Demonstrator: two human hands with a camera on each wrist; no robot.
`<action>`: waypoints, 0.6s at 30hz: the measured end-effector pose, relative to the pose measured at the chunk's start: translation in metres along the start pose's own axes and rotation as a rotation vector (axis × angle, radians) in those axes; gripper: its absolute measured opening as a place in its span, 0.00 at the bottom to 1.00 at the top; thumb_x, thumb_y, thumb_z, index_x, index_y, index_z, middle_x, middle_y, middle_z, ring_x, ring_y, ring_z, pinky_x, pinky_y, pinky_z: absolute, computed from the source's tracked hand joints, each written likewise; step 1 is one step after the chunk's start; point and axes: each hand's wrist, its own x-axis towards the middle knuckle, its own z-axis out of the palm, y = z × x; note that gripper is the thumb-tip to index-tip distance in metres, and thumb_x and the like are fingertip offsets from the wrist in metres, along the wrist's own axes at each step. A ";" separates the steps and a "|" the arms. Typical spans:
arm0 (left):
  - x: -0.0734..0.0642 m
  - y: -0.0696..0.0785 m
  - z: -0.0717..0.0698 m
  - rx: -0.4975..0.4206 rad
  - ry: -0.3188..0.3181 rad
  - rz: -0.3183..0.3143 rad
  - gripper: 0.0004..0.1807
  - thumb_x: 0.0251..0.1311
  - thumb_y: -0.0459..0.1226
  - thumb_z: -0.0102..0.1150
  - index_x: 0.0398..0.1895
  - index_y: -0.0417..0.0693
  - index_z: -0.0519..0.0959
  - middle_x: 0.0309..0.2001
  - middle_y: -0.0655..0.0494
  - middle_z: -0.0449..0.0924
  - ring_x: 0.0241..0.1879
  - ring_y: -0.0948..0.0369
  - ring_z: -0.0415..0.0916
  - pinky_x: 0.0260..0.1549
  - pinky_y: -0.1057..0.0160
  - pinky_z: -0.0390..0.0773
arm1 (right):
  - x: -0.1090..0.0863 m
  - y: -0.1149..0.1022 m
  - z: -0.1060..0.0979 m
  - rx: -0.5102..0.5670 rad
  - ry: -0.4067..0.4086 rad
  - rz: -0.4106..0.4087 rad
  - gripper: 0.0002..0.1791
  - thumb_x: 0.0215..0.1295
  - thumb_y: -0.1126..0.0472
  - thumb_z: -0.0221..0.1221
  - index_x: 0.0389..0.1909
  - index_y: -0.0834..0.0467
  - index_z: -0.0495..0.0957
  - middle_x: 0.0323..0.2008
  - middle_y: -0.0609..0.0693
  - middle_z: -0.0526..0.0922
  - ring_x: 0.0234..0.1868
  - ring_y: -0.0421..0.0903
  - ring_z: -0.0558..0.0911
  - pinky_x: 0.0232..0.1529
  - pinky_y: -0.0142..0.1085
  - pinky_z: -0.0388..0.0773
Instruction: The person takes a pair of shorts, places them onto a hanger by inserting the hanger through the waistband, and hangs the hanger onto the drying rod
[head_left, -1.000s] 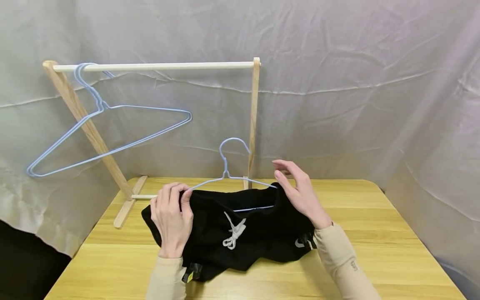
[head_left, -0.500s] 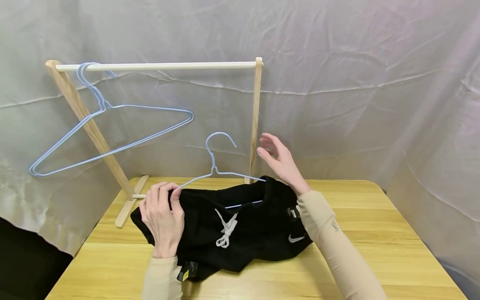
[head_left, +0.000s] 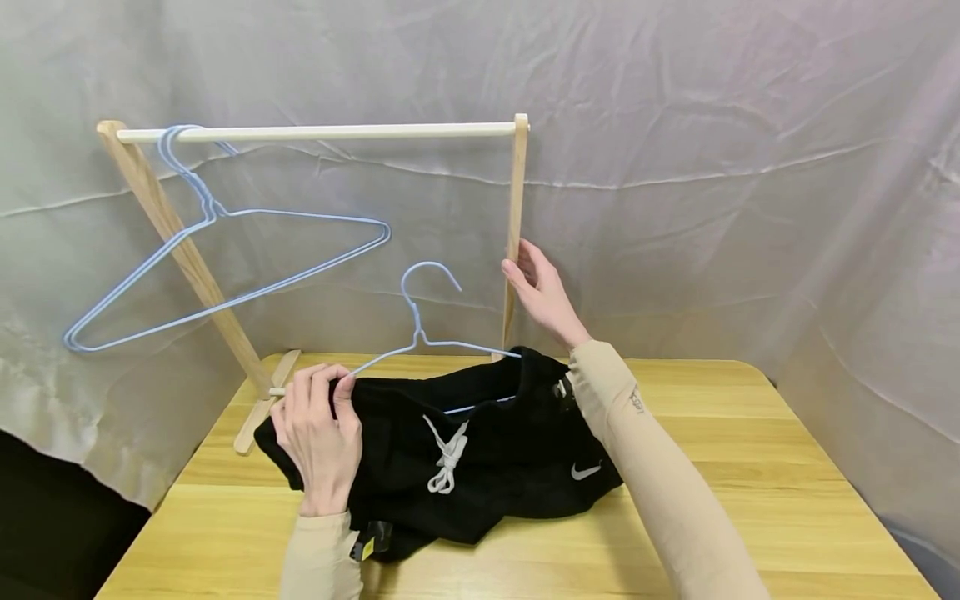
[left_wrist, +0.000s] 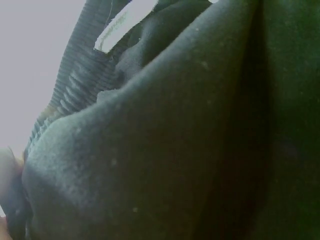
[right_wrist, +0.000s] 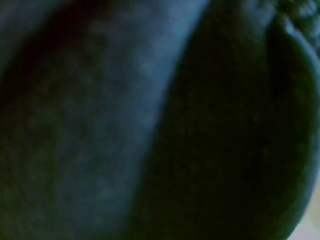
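Black shorts [head_left: 480,471] with a white drawstring [head_left: 448,458] hang on a light-blue wire hanger [head_left: 420,333], whose hook stands up free. My left hand [head_left: 318,433] grips the left end of the waistband together with the hanger's shoulder. In the left wrist view the ribbed waistband [left_wrist: 75,85] and a drawstring tip [left_wrist: 125,25] show close up. My right hand [head_left: 547,292] holds the right post [head_left: 517,192] of a wooden clothes rack, thumb in front and fingers partly hidden behind it. Dark, blurred fabric [right_wrist: 100,125] of the shorts fills the right wrist view.
Several light-blue hangers [head_left: 225,304] hang together at the left of the rack's white rail [head_left: 322,132]. The rack's left foot [head_left: 258,421] stands on the wooden table [head_left: 720,467]. Grey cloth [head_left: 675,208] surrounds the table at the back and sides.
My right hand has left the shorts' right side, moved up and left, and taken hold of the rack's post. My left hand, the shorts and the hanger have shifted slightly left.
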 end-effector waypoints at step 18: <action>0.003 -0.003 -0.002 0.017 -0.013 -0.008 0.15 0.71 0.44 0.55 0.36 0.41 0.79 0.40 0.43 0.79 0.40 0.44 0.73 0.43 0.47 0.62 | 0.012 0.006 0.007 -0.055 0.057 -0.038 0.17 0.75 0.65 0.54 0.56 0.74 0.74 0.45 0.71 0.84 0.46 0.64 0.86 0.45 0.24 0.76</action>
